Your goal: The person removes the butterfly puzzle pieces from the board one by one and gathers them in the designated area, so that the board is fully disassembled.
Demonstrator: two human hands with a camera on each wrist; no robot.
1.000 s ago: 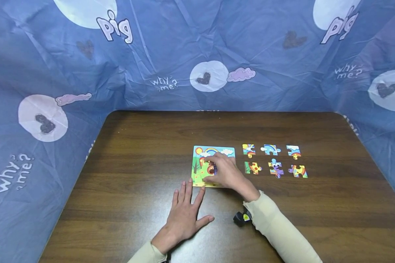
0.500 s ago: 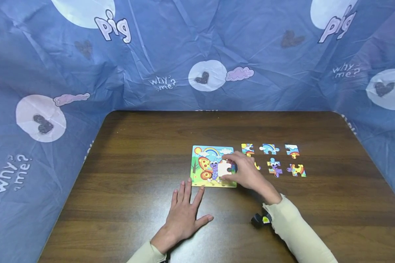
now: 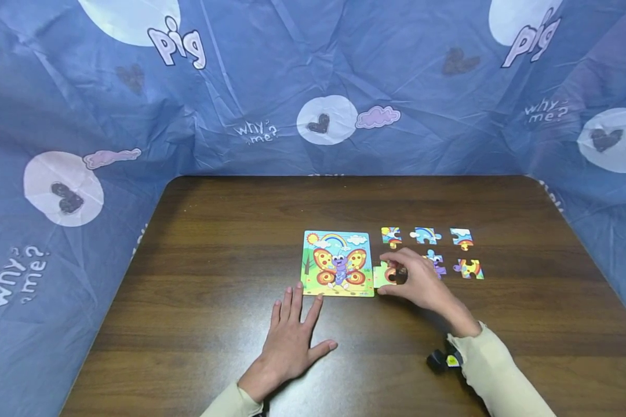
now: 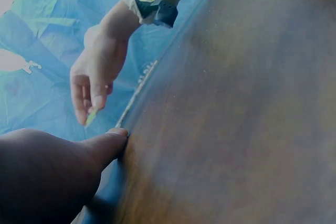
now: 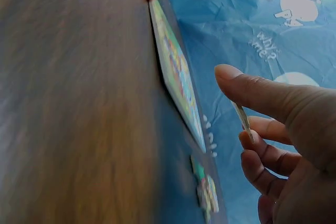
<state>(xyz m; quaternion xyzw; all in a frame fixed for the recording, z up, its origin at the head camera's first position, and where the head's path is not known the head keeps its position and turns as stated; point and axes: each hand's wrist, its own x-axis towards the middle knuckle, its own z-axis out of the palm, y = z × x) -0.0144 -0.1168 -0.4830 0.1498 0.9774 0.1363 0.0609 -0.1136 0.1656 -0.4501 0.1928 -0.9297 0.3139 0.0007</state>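
My left hand (image 3: pixel 290 347) lies spread on the table, its fingertips touching the lower left edge of the butterfly puzzle board (image 3: pixel 339 240). A green jigsaw piece with a red-orange patch (image 3: pixel 381 275) is pinched between thumb and fingers of my right hand (image 3: pixel 422 282), just right of the board. In the right wrist view that jigsaw piece (image 5: pixel 243 119) appears edge-on, held off the table. Beyond the hand, a purple-and-blue jigsaw piece (image 3: pixel 434 257) is partly covered by it.
More loose jigsaw pieces lie right of the board: a sun piece (image 3: pixel 390 234), a rainbow piece (image 3: pixel 425 235), a cloud piece (image 3: pixel 462 237) and a yellow wing piece (image 3: pixel 470 269). Blue printed cloth (image 3: pixel 250 69) hangs behind the wooden table (image 3: pixel 229 231).
My right hand has moved right, from over the board to beside it, carrying the jigsaw piece. The whole butterfly picture is now uncovered. My left hand has stayed put.
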